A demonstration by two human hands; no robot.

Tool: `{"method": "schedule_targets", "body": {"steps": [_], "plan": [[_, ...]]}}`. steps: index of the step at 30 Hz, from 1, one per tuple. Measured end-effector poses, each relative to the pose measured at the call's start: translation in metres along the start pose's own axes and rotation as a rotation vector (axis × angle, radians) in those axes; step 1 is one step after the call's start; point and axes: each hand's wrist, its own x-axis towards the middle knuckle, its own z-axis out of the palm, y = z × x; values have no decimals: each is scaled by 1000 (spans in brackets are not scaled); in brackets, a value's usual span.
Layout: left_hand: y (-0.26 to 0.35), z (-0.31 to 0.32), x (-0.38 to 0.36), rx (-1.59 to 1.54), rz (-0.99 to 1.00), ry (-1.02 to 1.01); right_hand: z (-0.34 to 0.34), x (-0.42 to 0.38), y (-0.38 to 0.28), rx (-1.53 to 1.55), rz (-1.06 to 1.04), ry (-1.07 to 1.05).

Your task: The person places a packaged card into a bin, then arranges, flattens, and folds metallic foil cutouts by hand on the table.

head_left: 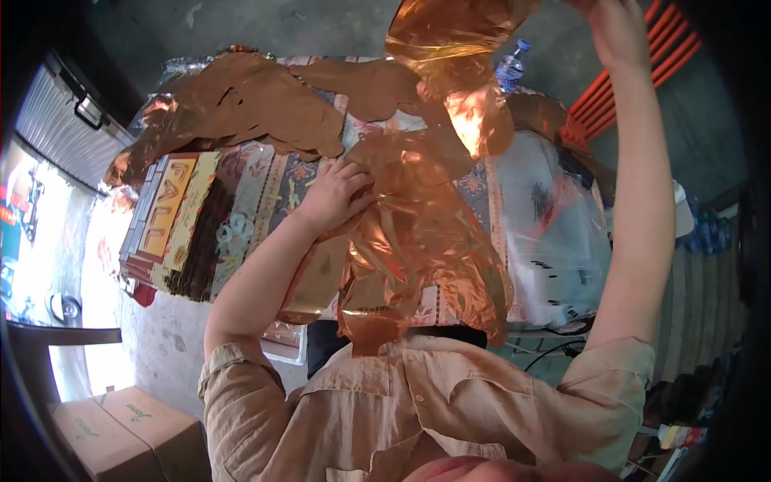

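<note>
A shiny, flat copper-coloured foil balloon (409, 233) lies crumpled across the middle of the table and hangs over its near edge. My left hand (341, 193) rests on its left side, fingers curled onto the foil. High at the top right, my right hand (614, 28) is partly cut off by the frame edge. It reaches to a raised stretch of copper foil (458, 32), which folds and gleams above the far side of the table; the fingertips are out of view. More flat foil balloons (241, 104) with a duller brown face are spread along the far left.
A stack of packs marked "FALL" (169, 213) stands at the table's left. Clear plastic bags (550, 241) cover the right part. A water bottle (511, 68) is at the far edge, by an orange slatted chair (634, 68). Cardboard boxes (128, 434) sit on the floor, lower left.
</note>
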Motion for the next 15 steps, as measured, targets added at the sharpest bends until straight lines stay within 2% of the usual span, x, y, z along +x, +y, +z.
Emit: {"method": "schedule_targets", "body": {"steps": [2, 4, 6, 7, 8, 10, 12, 13, 15], "plan": [[-1, 2, 0, 15, 9, 19, -2, -36, -1, 97, -38, -174], [-3, 5, -1, 12, 26, 30, -21, -76, 13, -356, -168, -307], [1, 1, 0, 19, -9, 35, 6, -141, 10, -290, -104, -384], [0, 2, -2, 17, -15, 35, 7, -172, 20, -354, -89, -477], [-2, 4, -3, 61, -8, 44, 13, -191, 20, -666, -375, -610], [-13, 18, -4, 109, 16, 93, 30, -236, 28, -746, -457, -729], [14, -11, -2, -20, -165, -72, 38, -275, 33, -810, -384, -811], [-12, 13, -5, 42, -7, 40, 38, -286, 35, -846, -429, -777], [-14, 17, -4, 47, 4, 49, 33, -294, 26, -829, -366, -739]]}}
